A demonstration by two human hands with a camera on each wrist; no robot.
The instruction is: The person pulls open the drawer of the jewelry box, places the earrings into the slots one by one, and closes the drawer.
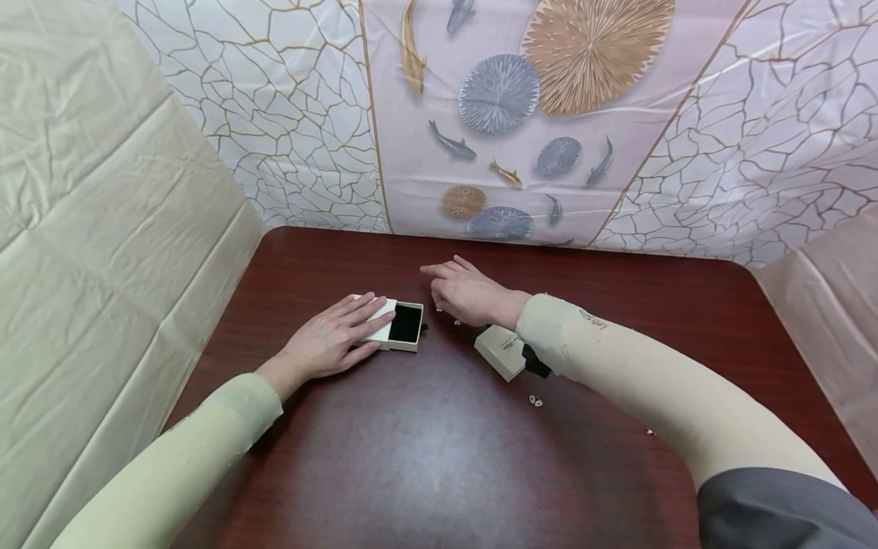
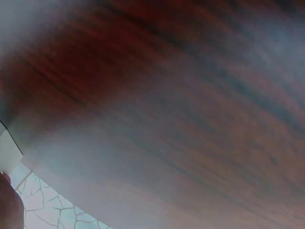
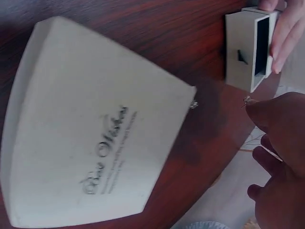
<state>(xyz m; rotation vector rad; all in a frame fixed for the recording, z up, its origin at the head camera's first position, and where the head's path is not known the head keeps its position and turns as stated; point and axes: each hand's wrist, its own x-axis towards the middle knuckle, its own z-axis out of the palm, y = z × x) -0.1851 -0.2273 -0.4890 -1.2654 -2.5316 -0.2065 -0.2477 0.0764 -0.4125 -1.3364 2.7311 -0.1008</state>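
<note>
My left hand (image 1: 338,334) rests palm down on a small white drawer box (image 1: 382,324), fingers spread over its sleeve. Its drawer (image 1: 406,326) stands partly out to the right, showing a black lining and a small black tab. To the right of the box, my right hand (image 1: 468,293) pinches a small sparkling stud earring (image 3: 247,100) at the thumb tip, its other fingers loosely bent. Another small glittering stud (image 3: 193,104) lies on the table, by the edge of a pale box lid printed "Best Wishes" (image 3: 95,124). My left wrist view shows mostly blurred table.
Beneath my right forearm, the lid partly hides a black piece (image 1: 536,361). Small light-coloured pieces (image 1: 535,400) lie nearer on the dark red wooden table (image 1: 411,457), and another (image 1: 650,431) lies farther right. A patterned cloth (image 1: 302,137) hangs behind the table.
</note>
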